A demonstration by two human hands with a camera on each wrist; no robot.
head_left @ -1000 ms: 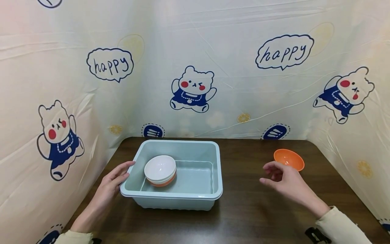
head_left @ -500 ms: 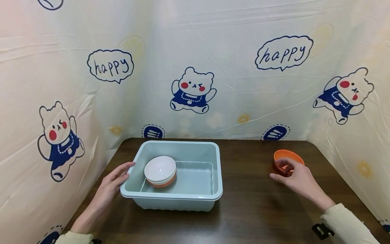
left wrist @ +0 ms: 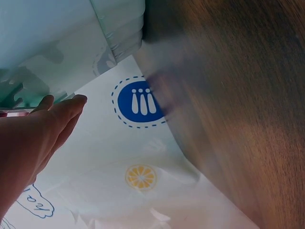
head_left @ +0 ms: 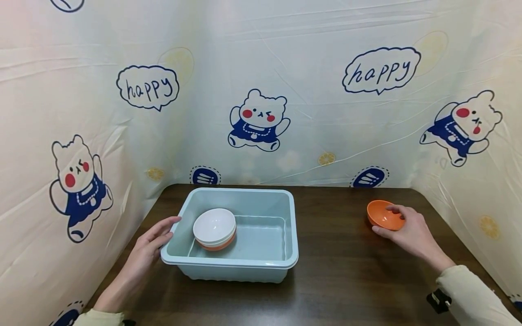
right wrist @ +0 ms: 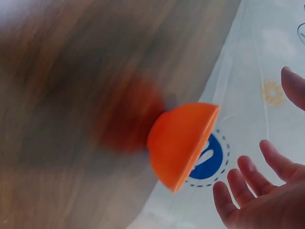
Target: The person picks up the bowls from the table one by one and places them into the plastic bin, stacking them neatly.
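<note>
My left hand [head_left: 142,249] lies at the left rim of a pale blue plastic basin [head_left: 234,261], fingers fairly straight and touching the edge. In the left wrist view, that hand [left wrist: 40,129] reaches along the basin wall [left wrist: 125,28]. Inside the basin sits a stack of bowls [head_left: 214,225], white above and orange below. My right hand [head_left: 412,231] hovers over an orange bowl [head_left: 377,213] at the table's far right, partly covering it. The right wrist view shows the spread fingers [right wrist: 255,174] apart from the bowl [right wrist: 178,140], which rests upright on the table.
The dark wooden table [head_left: 330,253] stretches between the basin and the orange bowl. Cartoon-printed sheeting [head_left: 310,90] stands along the back and both sides of the table.
My right hand has moved right and forward from beside the orange bowl to over its near right rim. The left hand, basin and stacked bowls have stayed put.
</note>
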